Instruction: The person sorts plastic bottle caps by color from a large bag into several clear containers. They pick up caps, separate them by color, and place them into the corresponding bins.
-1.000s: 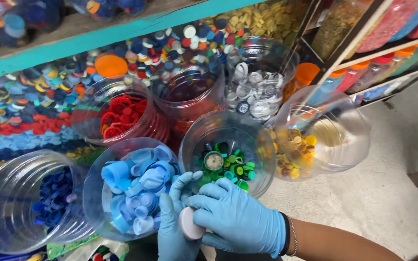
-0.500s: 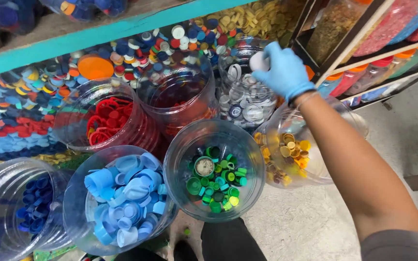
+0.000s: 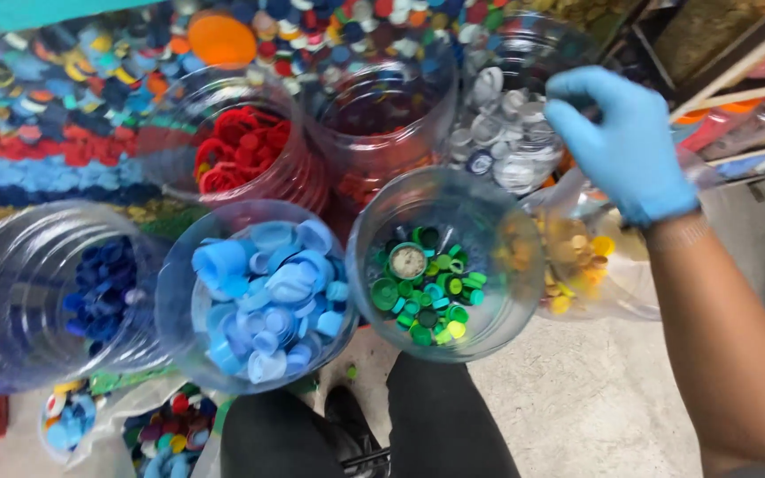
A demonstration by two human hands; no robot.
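My right hand (image 3: 626, 142), in a blue glove, hovers over the right rim of a clear jar of white caps (image 3: 502, 133). Its fingers are loosely curled and apart, and I see nothing in them. Just below the hand stands a clear jar of yellow caps (image 3: 577, 257). My left hand is out of view. In front of me are clear jars of green caps (image 3: 427, 292), light blue caps (image 3: 267, 296) and dark blue caps (image 3: 99, 288).
Behind those stand a jar of red caps (image 3: 241, 150) and a jar of dark red caps (image 3: 382, 115). A big heap of mixed caps (image 3: 64, 106) fills the back left. A bag of mixed caps (image 3: 166, 434) lies beside my legs (image 3: 436, 416).
One second ago both hands were low by the green jar with a white cap. My right hand carried it up to the white-cap jar; the cap is no longer in the hand.
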